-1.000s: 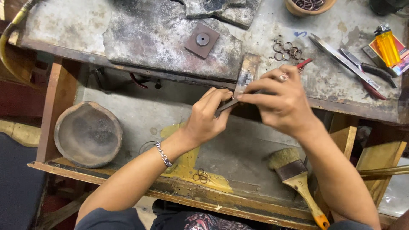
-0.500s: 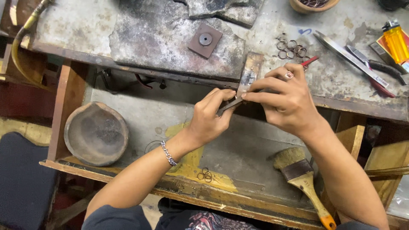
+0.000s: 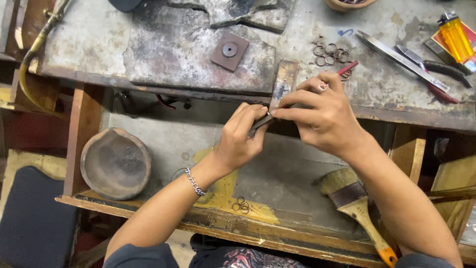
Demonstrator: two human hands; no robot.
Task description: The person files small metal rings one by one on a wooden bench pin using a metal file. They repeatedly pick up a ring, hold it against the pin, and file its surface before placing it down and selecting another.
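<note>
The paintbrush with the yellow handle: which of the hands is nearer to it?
Right. The right hand is above the paintbrush, on the same side; the left hand is farther, toward the round bowl.

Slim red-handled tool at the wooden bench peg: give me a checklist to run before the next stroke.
1. Right hand grips the slim red-handled tool: ok.
2. Left hand pinches at the tool's dark tip: ok.
3. Work braced on the worn wooden bench peg: cannot tell.
4. Piece between the fingertips: cannot tell, hidden.
5. Loose small metal rings on the bench lie apart from both hands: ok.
</note>
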